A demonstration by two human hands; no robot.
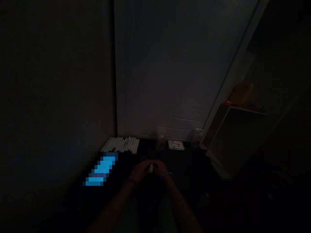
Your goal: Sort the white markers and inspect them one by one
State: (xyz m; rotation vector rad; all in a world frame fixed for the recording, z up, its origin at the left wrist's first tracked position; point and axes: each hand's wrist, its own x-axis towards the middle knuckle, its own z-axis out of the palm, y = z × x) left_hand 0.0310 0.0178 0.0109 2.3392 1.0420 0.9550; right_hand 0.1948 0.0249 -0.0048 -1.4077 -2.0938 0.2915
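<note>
Dark tbl (pixel 191 171) carries it all. White markers (pixel 133 145) lie side by side nr its back-left corner, prob. for quick picking; flat printed box (pixel 176 145) sits mid back edge. L hand (pixel 141 171) & R hand (pixel 160 169) meet nr front edge, pale marker (pixel 151 168) betw. them, prob. for steadier control. Fingers of both curl in, clamped on it; exact fingertip contact too dark to tell.
</note>
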